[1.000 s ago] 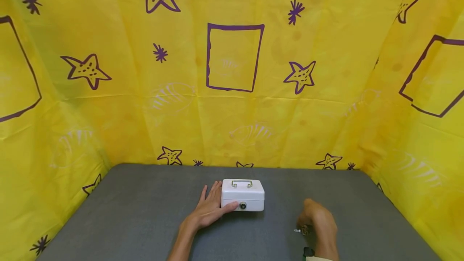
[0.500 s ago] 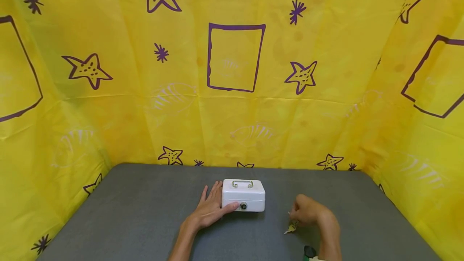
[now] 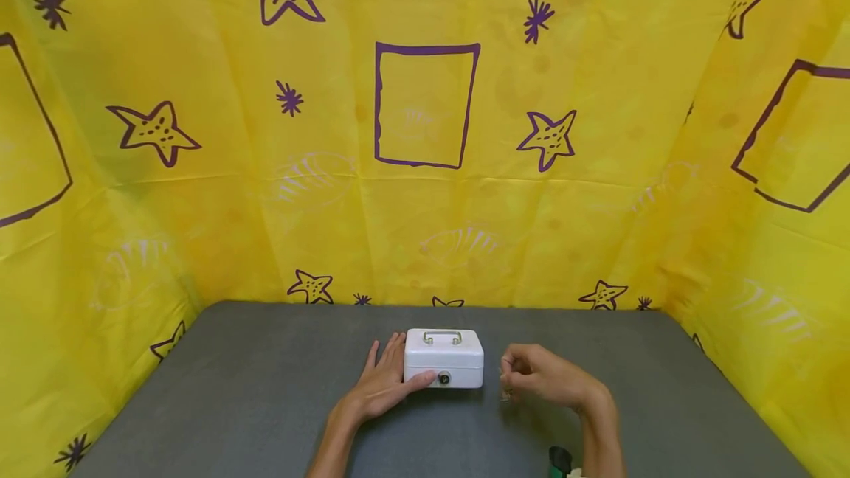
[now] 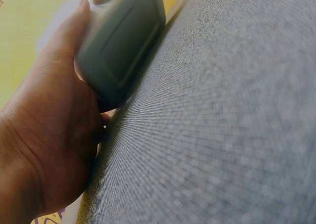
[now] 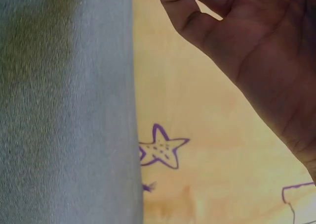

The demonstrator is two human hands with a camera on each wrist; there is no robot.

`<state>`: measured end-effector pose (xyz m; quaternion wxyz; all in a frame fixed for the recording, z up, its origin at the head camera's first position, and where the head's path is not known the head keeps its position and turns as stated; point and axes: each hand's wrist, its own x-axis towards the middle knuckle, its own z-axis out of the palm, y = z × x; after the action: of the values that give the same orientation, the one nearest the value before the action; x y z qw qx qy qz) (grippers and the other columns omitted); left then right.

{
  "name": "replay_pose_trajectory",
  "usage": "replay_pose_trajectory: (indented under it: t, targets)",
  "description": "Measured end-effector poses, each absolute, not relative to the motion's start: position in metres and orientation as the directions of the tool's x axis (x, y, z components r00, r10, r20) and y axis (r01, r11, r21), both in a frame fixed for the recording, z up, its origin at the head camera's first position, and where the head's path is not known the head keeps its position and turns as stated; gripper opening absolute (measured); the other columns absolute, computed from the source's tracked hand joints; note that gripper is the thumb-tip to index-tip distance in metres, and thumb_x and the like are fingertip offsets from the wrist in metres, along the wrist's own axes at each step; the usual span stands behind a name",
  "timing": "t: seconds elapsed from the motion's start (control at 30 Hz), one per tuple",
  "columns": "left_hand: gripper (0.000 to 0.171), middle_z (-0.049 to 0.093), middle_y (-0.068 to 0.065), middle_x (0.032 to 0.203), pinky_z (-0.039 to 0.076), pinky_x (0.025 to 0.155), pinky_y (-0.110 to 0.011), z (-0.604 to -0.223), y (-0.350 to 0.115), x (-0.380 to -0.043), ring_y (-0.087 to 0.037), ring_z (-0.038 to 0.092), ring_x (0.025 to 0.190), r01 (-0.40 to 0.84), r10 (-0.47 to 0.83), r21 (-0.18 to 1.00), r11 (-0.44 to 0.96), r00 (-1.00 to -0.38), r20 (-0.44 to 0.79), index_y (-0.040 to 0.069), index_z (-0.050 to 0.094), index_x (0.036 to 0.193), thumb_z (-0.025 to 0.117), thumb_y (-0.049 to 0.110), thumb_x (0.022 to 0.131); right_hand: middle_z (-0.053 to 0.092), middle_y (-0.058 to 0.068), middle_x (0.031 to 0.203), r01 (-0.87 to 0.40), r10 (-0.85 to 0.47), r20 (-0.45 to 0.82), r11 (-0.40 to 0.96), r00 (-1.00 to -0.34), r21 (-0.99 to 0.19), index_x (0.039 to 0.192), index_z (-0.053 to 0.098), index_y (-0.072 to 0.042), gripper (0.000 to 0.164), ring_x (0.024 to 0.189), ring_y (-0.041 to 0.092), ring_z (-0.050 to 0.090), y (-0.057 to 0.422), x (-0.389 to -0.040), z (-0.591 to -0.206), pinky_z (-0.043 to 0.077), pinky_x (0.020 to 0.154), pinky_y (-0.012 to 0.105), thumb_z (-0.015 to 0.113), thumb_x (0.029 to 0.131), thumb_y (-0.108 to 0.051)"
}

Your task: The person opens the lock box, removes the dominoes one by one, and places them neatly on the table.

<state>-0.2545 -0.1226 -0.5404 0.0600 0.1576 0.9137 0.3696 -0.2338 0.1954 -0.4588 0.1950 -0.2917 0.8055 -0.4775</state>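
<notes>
A white metal box [image 3: 458, 358] with a folding handle [image 3: 442, 338] on its lid sits near the middle of the grey desk [image 3: 265, 397], its round lock [image 3: 444, 378] facing the wearer. The left hand [image 3: 384, 388] touches the box from its left: the fingers lie extended along that side and the thumb reaches across the front, its tip just beside the lock, so this grip is spread against the box rather than curled round it. The left wrist view shows the same thumb laid by the lock, with a dark, shaded face of the box below. To the right of the box, near it but apart, the right hand [image 3: 547, 376] has its thumb and fingertips brought together, pinching what seem to be small keys [image 3: 507, 395], which hang under the grip, partly hidden. The right wrist view shows that hand's bent fingers and palm. A dark and green band [image 3: 560, 461] sits by the right wrist. Behind the desk hangs yellow cloth [image 3: 398, 242] printed with purple starfish [image 3: 548, 140], crooked frames [image 3: 428, 49] and pale fish outlines [image 3: 458, 243].
</notes>
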Motion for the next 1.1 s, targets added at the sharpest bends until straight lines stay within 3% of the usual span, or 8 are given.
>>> replay_pose_trajectory:
  t: [0.27,0.8,0.97,1.1]
  targets:
    - [0.112,0.02,-0.024,0.173,-0.005,0.132,-0.062,-0.551,-0.125,-0.259,-0.039,0.012,0.165,0.235,0.321,0.68,0.695,-0.947,0.0,-0.001,0.018,0.165,0.053,0.076,0.092,0.056,-0.001,0.079,-0.31,-0.679,-0.003,0.34,-0.734,-0.888,0.098,0.053,0.005,0.015,0.071,0.006,0.055,0.18,-0.233,-0.456,0.045,0.061,0.022,0.057,0.103,-0.008]
    - [0.107,0.024,-0.027,0.172,-0.001,0.131,-0.064,-0.541,-0.121,-0.254,-0.042,0.016,0.163,0.239,0.317,0.685,0.688,-0.948,0.013,-0.005,0.023,0.163,0.057,0.07,0.094,0.06,0.0,0.081,-0.35,-0.697,-0.025,0.39,-0.717,-0.852,0.1,0.058,0.006,0.014,0.07,0.004,0.055,0.157,-0.236,-0.451,0.046,0.063,0.018,0.063,0.087,0.004]
    - [0.105,0.024,-0.025,0.172,0.0,0.131,-0.063,-0.541,-0.121,-0.253,-0.04,0.017,0.163,0.239,0.314,0.677,0.696,-0.949,0.012,-0.004,0.023,0.164,0.057,0.068,0.095,0.065,0.005,0.076,-0.384,-0.704,-0.015,0.404,-0.71,-0.83,0.095,0.062,0.004,0.011,0.066,0.003,0.055,0.153,-0.235,-0.446,0.046,0.06,0.018,0.068,0.086,0.004]
    - [0.104,0.024,-0.025,0.172,0.001,0.131,-0.064,-0.537,-0.121,-0.252,-0.04,0.017,0.164,0.24,0.322,0.671,0.701,-0.947,0.002,-0.004,0.022,0.164,0.056,0.068,0.096,0.063,0.0,0.072,-0.434,-0.716,0.008,0.414,-0.698,-0.8,0.089,0.062,0.001,0.009,0.062,0.0,0.053,0.146,-0.235,-0.443,0.045,0.058,0.017,0.069,0.084,0.005]
